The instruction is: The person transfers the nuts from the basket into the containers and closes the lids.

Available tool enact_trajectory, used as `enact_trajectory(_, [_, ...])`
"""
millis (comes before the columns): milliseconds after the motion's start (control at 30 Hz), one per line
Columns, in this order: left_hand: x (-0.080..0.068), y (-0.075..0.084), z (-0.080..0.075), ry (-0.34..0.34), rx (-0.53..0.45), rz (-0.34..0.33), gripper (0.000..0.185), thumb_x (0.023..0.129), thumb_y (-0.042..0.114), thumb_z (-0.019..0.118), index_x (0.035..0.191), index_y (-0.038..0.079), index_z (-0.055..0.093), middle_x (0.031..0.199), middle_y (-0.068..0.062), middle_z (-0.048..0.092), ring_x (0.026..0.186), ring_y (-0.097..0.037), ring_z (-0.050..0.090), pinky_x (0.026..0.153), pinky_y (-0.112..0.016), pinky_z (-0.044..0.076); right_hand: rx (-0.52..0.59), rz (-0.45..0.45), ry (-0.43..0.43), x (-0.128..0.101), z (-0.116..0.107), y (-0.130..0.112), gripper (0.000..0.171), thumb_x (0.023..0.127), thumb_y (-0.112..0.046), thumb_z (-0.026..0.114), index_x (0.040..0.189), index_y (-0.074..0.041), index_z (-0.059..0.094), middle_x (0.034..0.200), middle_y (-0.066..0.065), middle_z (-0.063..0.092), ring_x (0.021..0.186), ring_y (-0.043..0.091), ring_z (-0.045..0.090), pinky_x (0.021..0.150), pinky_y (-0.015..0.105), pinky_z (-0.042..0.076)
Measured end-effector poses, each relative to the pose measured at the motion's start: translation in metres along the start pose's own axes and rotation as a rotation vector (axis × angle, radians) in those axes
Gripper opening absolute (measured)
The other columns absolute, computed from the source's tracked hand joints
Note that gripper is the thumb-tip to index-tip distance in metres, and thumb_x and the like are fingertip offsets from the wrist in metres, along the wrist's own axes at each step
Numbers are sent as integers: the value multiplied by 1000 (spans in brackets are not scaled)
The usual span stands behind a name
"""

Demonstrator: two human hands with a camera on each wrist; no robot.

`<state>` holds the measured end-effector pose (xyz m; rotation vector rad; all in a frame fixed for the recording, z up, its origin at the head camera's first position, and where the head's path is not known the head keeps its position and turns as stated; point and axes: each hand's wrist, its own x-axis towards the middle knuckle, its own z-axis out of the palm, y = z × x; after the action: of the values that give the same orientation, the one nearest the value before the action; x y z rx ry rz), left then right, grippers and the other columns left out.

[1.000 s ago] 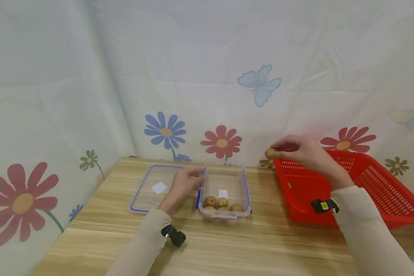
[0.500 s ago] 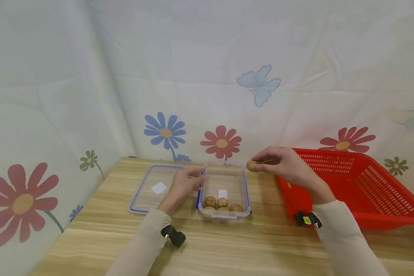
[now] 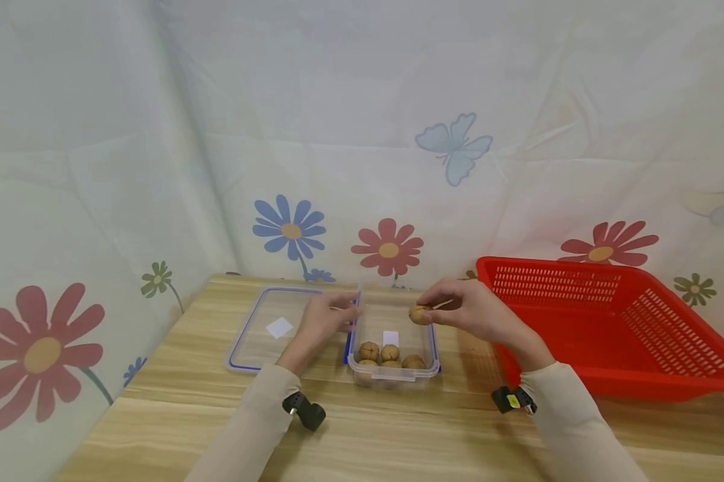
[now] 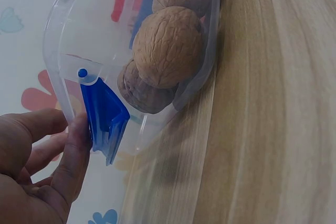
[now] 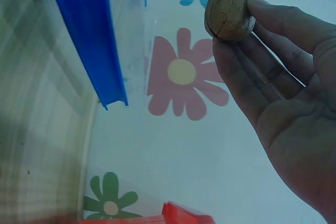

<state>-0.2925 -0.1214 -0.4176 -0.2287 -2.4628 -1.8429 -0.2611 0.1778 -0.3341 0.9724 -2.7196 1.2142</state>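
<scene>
Head view, lower centre: the right hand (image 3: pixel 470 311) holds one walnut (image 3: pixel 420 314) between thumb and fingertips, at the upper right rim of the clear box (image 3: pixel 396 377). The right wrist view confirms a fingertip grip, the palm turned open behind the nut. The left hand (image 3: pixel 327 320), at the box's left side, appears to pinch the edge beside a blue latch (image 4: pixel 105 119), thumb and fingers drawn close together. Several other walnuts (image 3: pixel 390 353) lie at the near end of the box, well apart from the held nut. Left of centre, the lid (image 3: pixel 268 351) lies flat on the bench (image 3: pixel 374 435); at right stands the red basket (image 3: pixel 578 335), with no nuts discernible in its visible interior.

The step in hand is judged to be the placing of a single walnut into the box, the left hand apparently steadying it. The next move would call for carrying the nut inward past the rim, lowering it toward the box floor and parting the fingers gently, lest it roll.
</scene>
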Motion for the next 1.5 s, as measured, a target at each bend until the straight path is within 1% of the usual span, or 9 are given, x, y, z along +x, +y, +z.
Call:
enact_trajectory(300, [0,-1,0,3,-1,-6,38,96,4,76,133,-3,71,107,-18,75,78,-30,78,73,-36,68,16,25,-58,4,17,9,22,94,-11,83,115,-11,79,107,-2,75,98,20,71,90,30,64])
enact_trajectory(467, [0,-1,-1,5,10,-8,38,96,5,76,134,-2,71,108,-17,75,78,-28,78,73,-35,68,-15,22,-86,6,23,11,20,94,-13,84,114,-13,81,105,-5,76,97,19,70,90,33,64])
enact_trajectory(600, [0,0,0,7,8,-4,38,96,5,76,133,-2,71,108,-18,75,78,-28,78,73,-34,68,-61,22,-104,8,27,12,21,93,-15,85,113,-14,82,105,-6,75,96,17,69,90,35,64])
enact_trajectory(767, [0,0,0,6,9,-5,38,97,5,76,133,-2,71,109,-18,74,79,-29,78,73,-35,68,-96,25,-146,11,32,13,18,92,-14,85,110,-15,82,105,-6,75,94,17,66,86,30,63])
enact_trajectory(967, [0,0,0,2,6,3,38,97,4,76,134,-3,70,109,-19,74,80,-30,78,73,-36,68,-116,-10,-191,16,36,14,16,92,-13,85,108,-15,82,103,-6,76,90,16,64,81,28,62])
enact_trajectory(1300, [1,-2,1,8,1,-3,38,97,4,76,134,-3,71,109,-18,74,79,-28,78,72,-35,68,-159,-12,-254,20,44,12,14,92,-11,85,106,-12,82,98,-6,75,87,13,68,85,25,62])
enact_trajectory(1500, [1,-1,1,8,0,-8,38,97,5,76,134,-2,71,109,-18,75,79,-28,77,73,-35,68,-186,-24,-275,22,44,12,15,92,-11,85,106,-11,82,99,-5,75,86,12,66,85,26,62])
